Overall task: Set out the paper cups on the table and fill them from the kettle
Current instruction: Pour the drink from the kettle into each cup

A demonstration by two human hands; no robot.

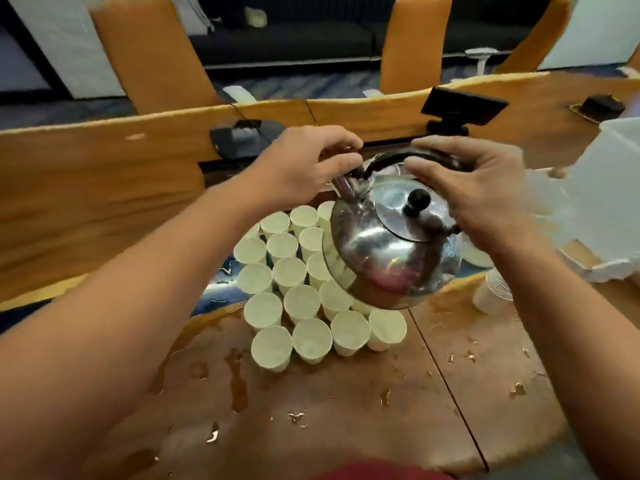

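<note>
A shiny steel kettle (388, 251) with a black lid knob hangs tilted in the air above a tight cluster of several white paper cups (304, 299) standing upright on the wooden table (346, 403). My right hand (485, 199) grips the black arched handle from the right. My left hand (308, 168) pinches the front end of the handle, just above the spout, which points away to the far left. The kettle's body hides part of the cluster's right side.
Water puddles and drops lie on the table's near part. A stack of paper cups (495, 289) lies at the right. White sheets (595, 202) cover the right side. A black device on a stand (460, 109) and orange chairs (152, 53) sit beyond.
</note>
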